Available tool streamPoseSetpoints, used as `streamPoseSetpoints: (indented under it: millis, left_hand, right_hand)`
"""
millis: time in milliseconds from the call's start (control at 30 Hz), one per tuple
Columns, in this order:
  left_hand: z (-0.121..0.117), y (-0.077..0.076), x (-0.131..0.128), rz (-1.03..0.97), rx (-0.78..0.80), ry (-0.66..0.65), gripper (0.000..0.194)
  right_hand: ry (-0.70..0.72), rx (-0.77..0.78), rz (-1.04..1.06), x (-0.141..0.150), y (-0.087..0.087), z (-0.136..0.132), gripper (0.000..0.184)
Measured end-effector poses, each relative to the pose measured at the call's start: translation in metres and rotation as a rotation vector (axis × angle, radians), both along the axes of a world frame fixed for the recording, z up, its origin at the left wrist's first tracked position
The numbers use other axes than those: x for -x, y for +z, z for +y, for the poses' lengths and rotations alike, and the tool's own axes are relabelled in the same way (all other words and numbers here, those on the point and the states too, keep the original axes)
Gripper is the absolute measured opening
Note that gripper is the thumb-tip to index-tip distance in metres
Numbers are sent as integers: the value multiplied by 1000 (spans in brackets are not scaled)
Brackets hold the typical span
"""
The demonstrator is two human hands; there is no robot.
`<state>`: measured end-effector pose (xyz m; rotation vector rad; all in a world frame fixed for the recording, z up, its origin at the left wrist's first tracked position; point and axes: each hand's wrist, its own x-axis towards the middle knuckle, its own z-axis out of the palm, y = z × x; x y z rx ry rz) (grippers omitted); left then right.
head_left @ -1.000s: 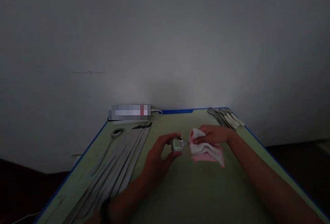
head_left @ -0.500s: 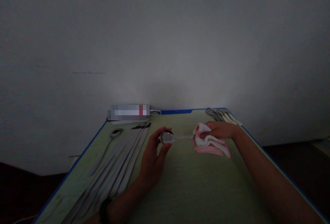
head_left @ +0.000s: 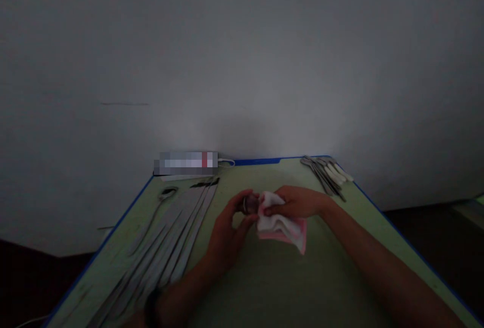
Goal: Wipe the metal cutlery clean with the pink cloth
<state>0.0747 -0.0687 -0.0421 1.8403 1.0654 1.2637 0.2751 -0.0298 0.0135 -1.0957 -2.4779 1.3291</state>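
Note:
My left hand (head_left: 227, 232) is closed around the bowl end of a metal spoon (head_left: 250, 204), fingers above and thumb below. A pink and white cloth (head_left: 278, 227) is pinched in my right hand (head_left: 298, 201). The cloth lies against the spoon right beside the bowl and hides its handle. Both hands are close together above the middle of the table.
On the green table (head_left: 295, 287), long metal utensils (head_left: 170, 240) lie side by side at the left, beside another spoon (head_left: 166, 194). Several utensils (head_left: 327, 169), some white-handled, rest at the back right. A blurred-out box-like object (head_left: 185, 163) with a white cable stands against the wall.
My right hand and the cloth have moved left along the spoon's handle to the bowl, covering the handle that showed before. My left hand still grips the bowl end.

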Motion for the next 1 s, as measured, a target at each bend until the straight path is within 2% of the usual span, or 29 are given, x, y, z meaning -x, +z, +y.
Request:
streamPoseSetpoints:
  millis: [100,233,367,500,600,700,767,833,933,1000]
  left_hand:
    - [2,0,-2,-156,84,40,37]
    - [9,-1,-2,-309,110,103,35]
    - [15,-3,-2,-453,208,75,35]
    - [16,-1,-3,-365,416,-120,34]
    - [15,0,-2,-264,442,-87,29]
    - [15,-2,-1,-349,477,-31,28]
    - [16,-3,-1,-475,496,-16,28]
    - [16,-3,-1,-573,490,32,29]
    - [13,1,-3,-612,485,79,28]
    - [8,4,-5,-565,492,56,27]
  right_hand:
    - [-5,-27,-16,0,3,-1,42]
    - [19,0,-40,-20,7,5,42]
    - [-20,-36,-37,-30,8,8,43]
    - [-107,-115,-12,-17,3,7,40]
    - [-94,-89,7,-4,-1,3,40]
    - [-83,-20,53,5,-6,-2,41]
    - [-114,67,151,7,-13,-2,39]
    - [-209,199,330,7,-25,1,35]
    - [-522,431,804,8,-48,11,27]
    - [-646,602,1105,9,-60,17,25]
